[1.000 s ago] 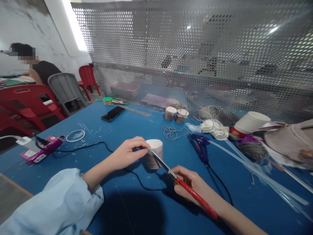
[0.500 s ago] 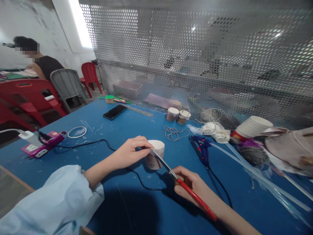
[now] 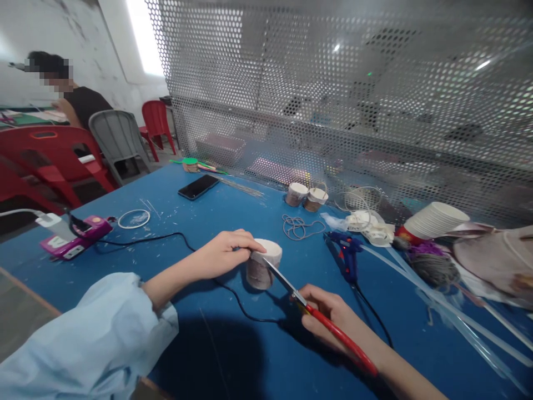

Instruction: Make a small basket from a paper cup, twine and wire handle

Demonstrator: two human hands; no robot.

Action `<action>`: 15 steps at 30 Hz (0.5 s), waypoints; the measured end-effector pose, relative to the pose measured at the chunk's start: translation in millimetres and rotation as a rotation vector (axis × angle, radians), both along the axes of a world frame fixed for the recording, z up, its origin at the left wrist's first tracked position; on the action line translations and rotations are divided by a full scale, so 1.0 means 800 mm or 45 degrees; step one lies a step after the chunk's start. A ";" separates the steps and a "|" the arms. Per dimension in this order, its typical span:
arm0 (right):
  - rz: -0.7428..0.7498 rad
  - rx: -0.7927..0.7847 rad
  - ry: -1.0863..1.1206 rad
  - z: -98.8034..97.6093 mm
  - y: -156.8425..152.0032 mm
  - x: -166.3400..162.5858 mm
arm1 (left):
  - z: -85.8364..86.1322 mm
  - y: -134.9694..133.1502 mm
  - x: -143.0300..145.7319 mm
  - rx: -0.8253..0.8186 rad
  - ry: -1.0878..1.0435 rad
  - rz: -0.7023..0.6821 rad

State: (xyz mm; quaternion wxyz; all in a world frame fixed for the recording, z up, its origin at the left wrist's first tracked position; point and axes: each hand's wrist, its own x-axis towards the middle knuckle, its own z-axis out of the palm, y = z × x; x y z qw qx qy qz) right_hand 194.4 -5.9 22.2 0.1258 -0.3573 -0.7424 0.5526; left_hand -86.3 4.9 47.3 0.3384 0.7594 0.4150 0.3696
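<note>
In the head view a small cup with a white top and a brownish wrapped side stands upright on the blue table. My left hand grips its rim from the left, fingers over the top edge and thumb beneath them. Red-handled scissors are held in my right hand, fingers around the handles. Their blades point up and left, the tips against or just in front of the cup's upper side; I cannot tell whether they touch. The cup's left edge is hidden by my left fingers.
A blue glue gun lies right of the cup, its black cord trailing forward. Behind are grey string, two similar cups and a phone. Stacked paper cups and yarn lie right; a purple power strip left.
The scissors and my right hand have shifted slightly right and down, and the tips have drawn a little away from my left fingers. My left hand stays at the cup.
</note>
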 end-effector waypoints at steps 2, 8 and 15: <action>0.017 -0.003 -0.023 0.000 0.001 0.003 | 0.001 0.001 -0.002 -0.024 0.026 -0.002; 0.077 -0.065 -0.051 0.014 0.007 0.007 | 0.008 -0.001 -0.004 -0.031 0.114 -0.076; 0.069 -0.401 -0.177 0.024 0.013 0.006 | 0.008 -0.001 -0.005 0.036 0.167 -0.161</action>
